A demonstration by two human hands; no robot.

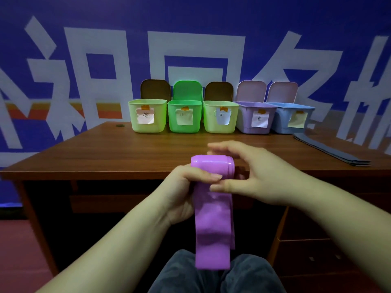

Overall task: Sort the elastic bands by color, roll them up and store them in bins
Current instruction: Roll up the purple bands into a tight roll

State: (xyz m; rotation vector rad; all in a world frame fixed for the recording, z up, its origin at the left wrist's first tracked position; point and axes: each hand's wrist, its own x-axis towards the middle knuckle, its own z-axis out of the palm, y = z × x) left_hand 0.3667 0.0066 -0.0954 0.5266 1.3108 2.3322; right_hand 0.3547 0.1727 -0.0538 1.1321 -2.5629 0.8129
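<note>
The step in hand is the rolling: a purple elastic band [212, 225] is held in the air near the person, in front of the near edge of the wooden desk [110, 153], and not resting on it; its upper end is wound into a short roll [212, 164], while the loose tail hangs down towards the lap. The left hand [186, 187] grips the band just below the roll, fingers curled round it and thumb laid across the front; the right hand [249, 174] is at the roll's right end, thumb touching the band beneath the roll and fingers arched loosely over the top, so it guides more than clamps.

Much of the band is unwound, so I judge the rolling about a third done; the next move calls for turning the roll down over the tail, with the left hand feeding slack and keeping the edges aligned so the coil does not skew.

At the far side of the desk stand five open bins in a row, each with a paper label; the lilac bin [255, 118], fourth from the left, seems the likely home for this colour, though the label's writing is too small to read. A stack of grey bands [330, 149] lies on the desk at the far right, not yet rolled.
</note>
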